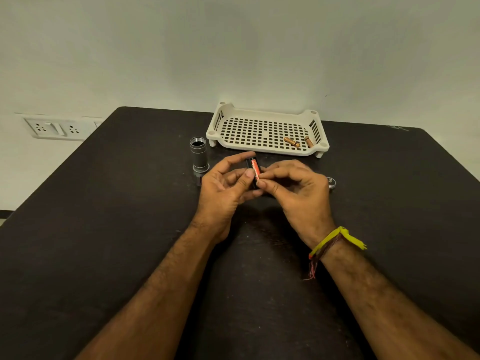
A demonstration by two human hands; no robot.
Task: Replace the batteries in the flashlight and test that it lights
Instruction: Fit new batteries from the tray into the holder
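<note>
The fingers [262,183] of the right hand [296,189] pinch an orange battery [255,170] lying 12-to-6 in the black holder [251,165] gripped by the left hand [223,188], flashlight body [199,157] at 10 o'clock.

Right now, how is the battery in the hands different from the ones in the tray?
The battery in the hands is orange and black; the tray batteries look coppery. It is pinched between both hands, left hand and right hand, above the table; they lie loose in the white tray. All are small cylinders.
</note>
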